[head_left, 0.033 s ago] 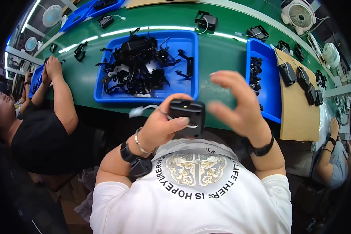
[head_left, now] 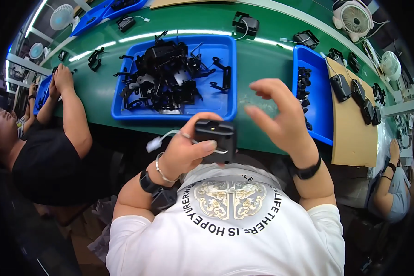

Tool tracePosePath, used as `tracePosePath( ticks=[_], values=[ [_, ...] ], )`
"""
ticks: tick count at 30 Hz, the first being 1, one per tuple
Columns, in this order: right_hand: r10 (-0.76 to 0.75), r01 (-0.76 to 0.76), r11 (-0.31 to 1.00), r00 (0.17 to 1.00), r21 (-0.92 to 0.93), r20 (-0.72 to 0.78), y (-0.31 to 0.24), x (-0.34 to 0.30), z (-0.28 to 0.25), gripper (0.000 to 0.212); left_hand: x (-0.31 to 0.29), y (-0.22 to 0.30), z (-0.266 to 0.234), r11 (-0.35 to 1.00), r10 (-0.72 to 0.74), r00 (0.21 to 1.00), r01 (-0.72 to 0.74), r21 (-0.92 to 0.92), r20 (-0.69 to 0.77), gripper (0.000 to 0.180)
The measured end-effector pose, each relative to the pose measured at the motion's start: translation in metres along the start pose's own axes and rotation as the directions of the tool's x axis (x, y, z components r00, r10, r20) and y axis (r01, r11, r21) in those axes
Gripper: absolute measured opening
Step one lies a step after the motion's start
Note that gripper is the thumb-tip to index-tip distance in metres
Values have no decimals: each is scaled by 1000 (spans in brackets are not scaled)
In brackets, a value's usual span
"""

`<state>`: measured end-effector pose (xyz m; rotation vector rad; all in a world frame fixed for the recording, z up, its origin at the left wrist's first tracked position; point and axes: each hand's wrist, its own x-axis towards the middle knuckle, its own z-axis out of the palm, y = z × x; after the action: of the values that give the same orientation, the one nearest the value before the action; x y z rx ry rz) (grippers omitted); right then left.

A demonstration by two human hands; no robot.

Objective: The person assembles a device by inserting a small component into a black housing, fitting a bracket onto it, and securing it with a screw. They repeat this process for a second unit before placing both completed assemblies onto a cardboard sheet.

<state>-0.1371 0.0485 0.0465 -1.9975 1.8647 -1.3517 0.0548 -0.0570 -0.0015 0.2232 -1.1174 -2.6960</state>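
My left hand [head_left: 179, 149] grips a black box-shaped device [head_left: 221, 131] in front of my chest, with the thumb across its face. A thin pale cable runs from the device past the thumb, and its white plug [head_left: 154, 144] hangs free to the left of the hand. My right hand [head_left: 287, 119] is raised to the right of the device, apart from it, thumb and fingers spread and holding nothing. Beyond my left hand stands a blue tray [head_left: 175, 117] heaped with black metal brackets [head_left: 163, 69].
On the right, a narrower blue tray [head_left: 321, 117] holds small black parts, beside a brown board [head_left: 352, 147] bearing several cabled black devices. More devices [head_left: 247, 25] lie along the green table's [head_left: 96, 87] far side. A co-worker [head_left: 55, 152] in black sits at left; another person [head_left: 391, 188] is at right. Fans stand behind.
My left hand and the device have shifted slightly left, the plug swinging with them. My right hand has moved a little up, away from the device.
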Motion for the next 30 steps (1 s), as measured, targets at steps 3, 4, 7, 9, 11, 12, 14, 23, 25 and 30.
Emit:
tracePosePath(
  ticks=[3,4,7,9,11,12,14,23,25,30],
  values=[
    [208,-206,965,978,-164,-3,12,22,43,34,-27,12,-21,999,45,999,-45,12,32,53],
    [161,-154,916,987,-370,-11,17,30,58,31,-31,13,-26,998,69,998,-69,11,0,53],
    [99,-78,795,995,-601,1,40,39,80,25,-40,13,-40,993,117,992,-117,5,-46,51],
    [67,-32,744,997,-667,27,52,43,83,21,-43,14,-47,992,123,992,-123,5,-30,50],
    [74,-39,843,996,-536,43,41,43,74,19,-44,13,-52,990,138,990,-139,-12,-32,50],
    [83,-56,922,995,-384,54,29,43,66,18,-43,12,-54,986,155,987,-158,-60,-50,48],
    [198,-193,980,970,-52,139,-1,36,47,15,-42,12,-58,968,184,978,-198,-155,-96,44],
    [36,-656,192,748,730,662,-27,-12,29,20,-23,11,-56,993,35,994,-47,-110,-107,43],
    [146,-829,-24,550,558,823,-22,-11,34,23,-24,8,-54,998,-22,997,26,61,-71,43],
    [186,-877,-17,468,479,864,-9,-19,40,25,-26,-1,-48,944,28,999,-11,330,-46,41]
  ],
)
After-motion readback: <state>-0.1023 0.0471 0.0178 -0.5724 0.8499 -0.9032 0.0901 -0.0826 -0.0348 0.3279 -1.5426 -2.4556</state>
